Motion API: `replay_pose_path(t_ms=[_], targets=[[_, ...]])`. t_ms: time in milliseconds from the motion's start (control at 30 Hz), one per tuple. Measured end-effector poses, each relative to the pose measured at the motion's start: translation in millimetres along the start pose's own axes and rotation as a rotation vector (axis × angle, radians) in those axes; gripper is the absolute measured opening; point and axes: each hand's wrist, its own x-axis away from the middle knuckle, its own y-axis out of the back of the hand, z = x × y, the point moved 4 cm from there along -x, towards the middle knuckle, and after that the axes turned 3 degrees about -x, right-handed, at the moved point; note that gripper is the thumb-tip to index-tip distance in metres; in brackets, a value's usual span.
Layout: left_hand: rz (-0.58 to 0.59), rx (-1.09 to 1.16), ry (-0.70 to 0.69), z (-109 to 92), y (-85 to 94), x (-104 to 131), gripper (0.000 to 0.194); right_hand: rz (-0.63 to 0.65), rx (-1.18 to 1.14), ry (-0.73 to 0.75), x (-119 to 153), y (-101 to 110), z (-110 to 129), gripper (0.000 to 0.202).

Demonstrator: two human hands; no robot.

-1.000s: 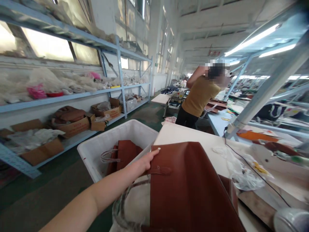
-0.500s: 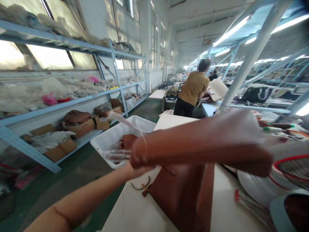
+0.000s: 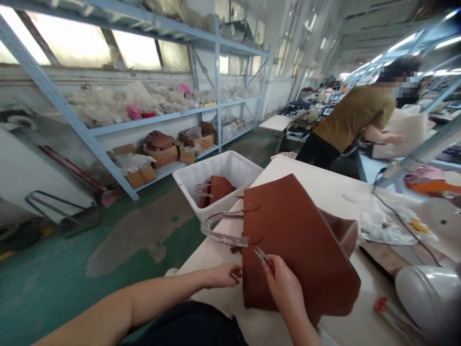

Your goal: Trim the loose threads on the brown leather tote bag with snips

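A brown leather bag (image 3: 288,216) lies flat on the white table, its plastic-wrapped handles (image 3: 225,235) pointing left. My right hand (image 3: 286,286) is over the bag, closed around small metal snips (image 3: 262,255) whose tips point toward the lower handle's base. Beside the bag's left edge is my left hand (image 3: 228,275), fingers curled near a small dark brown piece; whether it grips this is unclear. Another brown bag part shows beneath the upper right side.
A white bin (image 3: 187,185) with brown bags stands beyond the table's left edge. Shelving (image 3: 151,117) with boxes is farther left. A person (image 3: 351,117) bends at another table. Plastic bags, a cable and a white rounded object (image 3: 425,288) lie at right.
The brown bag, raised and blurred before, now lies flat on the table. My right hand has come into view with the snips. The view has turned left and down.
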Motion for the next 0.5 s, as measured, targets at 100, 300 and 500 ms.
replay_pose_path(t_ms=[100, 300, 500], targets=[[0.001, 0.076, 0.120, 14.4, -11.7, 4.1, 0.071, 0.054, 0.123, 0.093, 6.3, -10.5, -8.1, 0.017], [-0.171, -0.006, 0.286, 26.0, -29.7, -6.4, 0.038, 0.164, 0.319, 0.282, 15.3, -10.4, -6.5, 0.007], [-0.132, 0.000, 0.257, 21.2, -22.5, -9.4, 0.021, 0.269, 0.537, 0.365, 23.3, -19.7, 4.4, 0.009]])
